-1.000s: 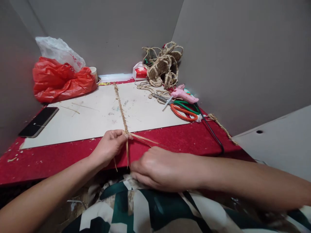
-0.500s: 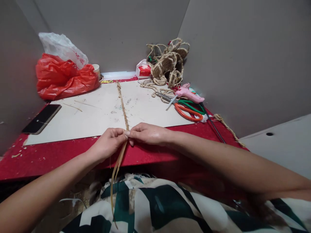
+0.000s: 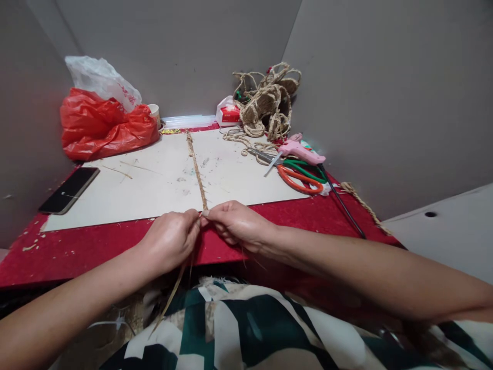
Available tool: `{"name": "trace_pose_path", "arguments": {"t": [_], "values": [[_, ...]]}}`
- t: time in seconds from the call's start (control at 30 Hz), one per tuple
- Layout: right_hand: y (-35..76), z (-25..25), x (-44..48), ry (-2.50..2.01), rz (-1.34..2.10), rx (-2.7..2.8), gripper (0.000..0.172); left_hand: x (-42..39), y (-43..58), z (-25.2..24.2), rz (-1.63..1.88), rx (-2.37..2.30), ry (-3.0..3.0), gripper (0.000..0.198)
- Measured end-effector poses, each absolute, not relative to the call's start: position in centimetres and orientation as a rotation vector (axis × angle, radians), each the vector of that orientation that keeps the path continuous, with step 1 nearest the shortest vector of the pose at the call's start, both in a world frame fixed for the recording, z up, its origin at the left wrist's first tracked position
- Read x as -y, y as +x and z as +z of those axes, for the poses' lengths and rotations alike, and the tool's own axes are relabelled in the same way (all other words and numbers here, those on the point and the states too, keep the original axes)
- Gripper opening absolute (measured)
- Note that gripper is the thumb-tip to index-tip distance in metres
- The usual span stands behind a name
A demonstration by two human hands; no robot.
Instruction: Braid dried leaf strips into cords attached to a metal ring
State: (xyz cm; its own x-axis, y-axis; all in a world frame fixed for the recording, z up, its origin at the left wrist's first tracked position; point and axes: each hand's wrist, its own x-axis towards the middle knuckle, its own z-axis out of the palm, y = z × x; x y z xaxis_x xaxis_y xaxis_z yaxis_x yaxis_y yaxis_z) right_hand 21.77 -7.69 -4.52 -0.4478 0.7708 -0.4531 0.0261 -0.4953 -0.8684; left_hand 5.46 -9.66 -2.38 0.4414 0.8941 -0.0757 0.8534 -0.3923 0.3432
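A thin braid of straw-coloured fibre runs across the white board toward me, and its near end meets my fingertips at the board's front edge. My left hand is closed, its fingers gripping loose strands of the braid. From under that hand a few strands trail down over the table edge onto my lap. My right hand pinches the braid's near end between thumb and forefinger, its other fingers curled. Both sets of fingertips are nearly touching. Fine strand ends poke out below the right hand.
Pink glue gun and orange-and-green-handled scissors lie at right. Behind them is a heap of woven straw pieces. A phone and red plastic bag are at left. A tissue pack stands at the back.
My hands have drawn the strands apart. The left hand has turned and dropped slightly, and the right hand's fingers have curled inward. The hanging strands have swung left and show less.
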Motion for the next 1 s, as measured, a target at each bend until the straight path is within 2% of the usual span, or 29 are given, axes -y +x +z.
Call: {"name": "trace_pose_path", "arguments": {"t": [0.17, 0.33, 0.43, 0.5, 0.57, 0.77, 0.9, 1.0], "values": [[21.2, -4.4, 8.2, -1.218, 2.033, 1.068, 0.036, 11.1, 6.5, -3.2, -0.118, -1.62, 2.601, 0.032], [21.5, -4.5, 8.1, -1.166, 2.096, 1.024, 0.018, 13.3, 7.2, -3.0, -0.242, -1.44, 2.68, 0.029], [22.1, -4.5, 7.9, -1.111, 2.186, 0.977, 0.017, 13.4, 6.2, -1.7, -0.025, -1.28, 2.461, 0.028], [22.3, -4.6, 7.7, -1.073, 2.235, 0.957, 0.016, 12.2, 5.3, -1.2, 0.323, -1.351, 2.258, 0.031], [22.5, -4.7, 7.5, -1.04, 2.272, 0.947, 0.015, 10.5, 4.8, -1.3, 0.611, -1.44, 2.064, 0.024], [22.6, -4.7, 7.2, -1.054, 2.275, 1.054, 0.015, 7.5, 5.9, -3.5, 0.478, -1.153, 1.28, 0.022], [23.1, -4.6, 6.8, -1.127, 2.173, 1.32, 0.018, 7.4, 6.1, -3.7, 0.471, -1.145, 1.437, 0.022], [23.3, -4.8, 6.4, -1.132, 1.853, 1.698, 0.022, 7.2, 5.8, -3.6, 0.465, -1.111, 1.525, 0.025]]}}
